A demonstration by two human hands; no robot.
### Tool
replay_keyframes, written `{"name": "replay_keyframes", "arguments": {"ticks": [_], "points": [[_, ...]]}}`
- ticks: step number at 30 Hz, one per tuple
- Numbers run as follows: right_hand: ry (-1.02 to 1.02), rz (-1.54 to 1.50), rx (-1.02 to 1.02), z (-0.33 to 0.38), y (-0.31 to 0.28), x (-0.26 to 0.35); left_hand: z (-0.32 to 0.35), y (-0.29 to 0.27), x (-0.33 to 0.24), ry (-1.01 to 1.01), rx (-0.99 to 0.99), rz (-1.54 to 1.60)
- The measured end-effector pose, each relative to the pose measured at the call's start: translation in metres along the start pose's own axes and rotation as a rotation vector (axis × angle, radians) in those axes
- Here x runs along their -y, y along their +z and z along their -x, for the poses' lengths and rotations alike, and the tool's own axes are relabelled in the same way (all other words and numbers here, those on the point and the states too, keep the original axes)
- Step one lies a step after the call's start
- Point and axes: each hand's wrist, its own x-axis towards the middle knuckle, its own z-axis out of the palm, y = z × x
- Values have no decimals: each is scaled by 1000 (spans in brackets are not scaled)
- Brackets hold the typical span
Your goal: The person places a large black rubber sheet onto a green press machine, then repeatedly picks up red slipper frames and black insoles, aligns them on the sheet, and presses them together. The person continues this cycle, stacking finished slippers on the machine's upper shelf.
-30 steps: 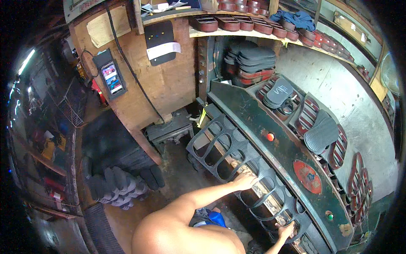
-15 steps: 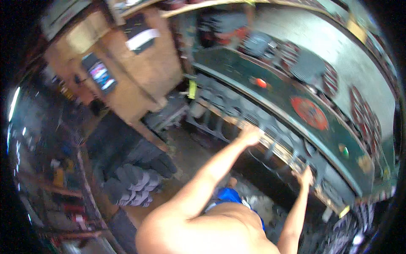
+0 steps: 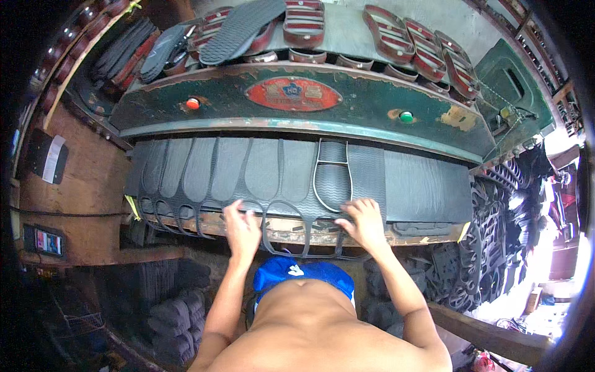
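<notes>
A dark grey foam sheet (image 3: 365, 167) with a ribbed face lies on the press bed, with a row of sole-shaped cut-outs along its left part. The cut border of the sheet hangs over the front edge in loops. On it stands a sole-shaped metal cutting die (image 3: 317, 186), its rounded end toward me. My right hand (image 3: 364, 226) is beside that rounded end, thumb and fingers apart; whether a fingertip touches the die is unclear. My left hand (image 3: 242, 232) hovers at the sheet's front edge by the loops, fingers loosely bent and apart, nothing seen in it.
Behind the bed is a green press beam (image 3: 223, 93) with a red button (image 3: 193, 103) and a green button (image 3: 406, 116). More sole-shaped dies (image 3: 304, 25) rest above it. A phone (image 3: 48, 240) lies on the wooden table at left. Cut scraps (image 3: 489, 217) hang at right.
The view has swung round and levelled, so the press is now straight ahead. Both hands have shifted along the front edge and sit closer together; the metal die shows clearly now.
</notes>
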Motion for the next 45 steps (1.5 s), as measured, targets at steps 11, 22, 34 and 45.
{"name": "replay_keyframes", "arguments": {"ticks": [11,22,34,45], "points": [[-152,-477,-140,-2,15,6,26,127,-27,-316,409,600],[713,-2071,-625,-31,-81,-42,30,54,-53,-389,857,1548],[213,-756,-213,-67,-44,-26,43,-9,-130,524,576,343],[146,-226,344,-36,-2,42,69,19,-101,668,514,234]]}}
